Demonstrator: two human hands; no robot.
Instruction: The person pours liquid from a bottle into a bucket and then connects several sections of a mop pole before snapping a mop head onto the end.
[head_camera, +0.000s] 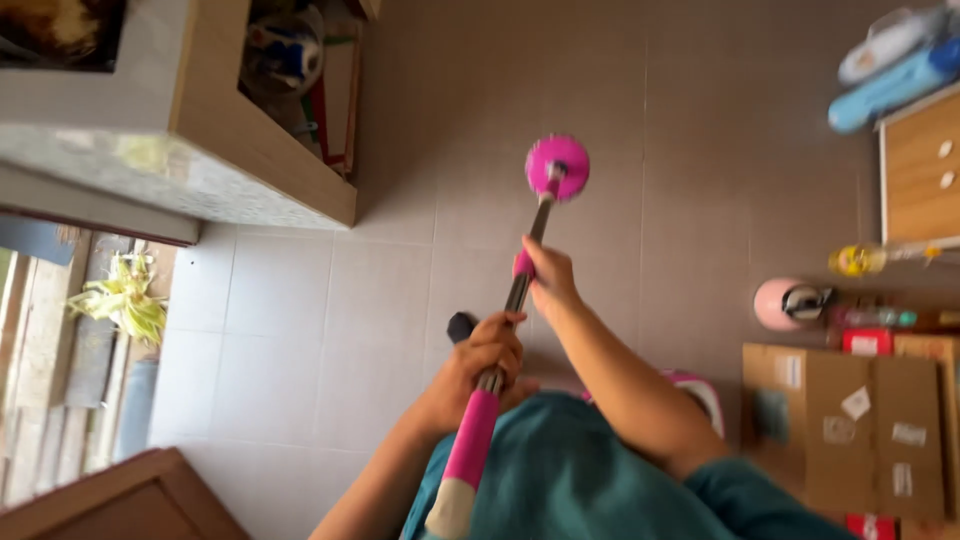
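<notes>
I hold a mop by its pole (530, 255) with both hands. Its round pink head (557, 167) is out over the beige tiled floor (300, 330). My right hand (545, 280) grips the metal part of the pole, farther toward the head. My left hand (485, 362) is closed around the pole just above the pink handle sleeve (470, 440), close to my teal shirt. Behind my left hand a small dark object (460, 325) shows on the floor.
A wooden shelf unit (260, 150) with a stone top stands at the upper left. On the right are cardboard boxes (850, 420), a pink jug (785, 303), bottles (860, 260) and a wooden drawer unit (920, 170). A pink-and-white bucket rim (700, 388) peeks from behind my right arm.
</notes>
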